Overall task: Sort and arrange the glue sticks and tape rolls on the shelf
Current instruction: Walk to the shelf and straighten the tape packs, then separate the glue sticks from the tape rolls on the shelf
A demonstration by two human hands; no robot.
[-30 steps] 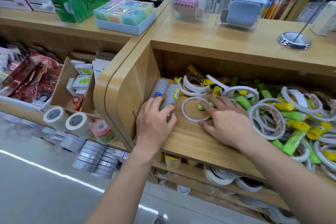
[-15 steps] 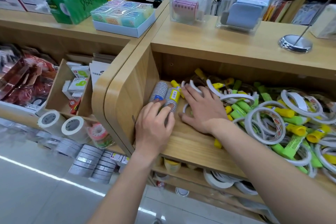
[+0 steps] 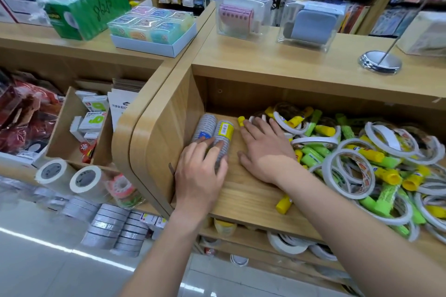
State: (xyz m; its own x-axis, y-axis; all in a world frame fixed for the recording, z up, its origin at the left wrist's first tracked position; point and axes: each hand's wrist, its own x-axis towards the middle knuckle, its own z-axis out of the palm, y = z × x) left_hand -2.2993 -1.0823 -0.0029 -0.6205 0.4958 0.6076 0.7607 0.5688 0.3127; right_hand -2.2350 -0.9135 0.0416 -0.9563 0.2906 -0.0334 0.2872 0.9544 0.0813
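Note:
Two stacks of thin tape rolls (image 3: 217, 132) lie on their sides at the left end of the wooden shelf (image 3: 243, 202), against its side wall. My left hand (image 3: 199, 173) rests on their near ends, fingers curled over them. Flat on the shelf board just to the right lies my right hand (image 3: 263, 149), fingers spread, touching white tape rolls at the pile's edge. A mixed heap of white tape rolls (image 3: 350, 173) and green and yellow glue sticks (image 3: 383, 171) fills the shelf's right side. One yellow glue stick (image 3: 283, 204) lies alone near the front edge.
On the counter above stand a green box (image 3: 87, 7), a tray of pastel packs (image 3: 152, 29), two clear cases (image 3: 241, 15) and a metal stand base (image 3: 380, 61). Large tape rolls (image 3: 70, 178) and a compartment of small boxes (image 3: 91, 118) sit at the left. More tape lies on lower shelves.
My right hand slid left and back along the shelf board from the loose rolls toward the two stacks. My left hand stayed on the stacks.

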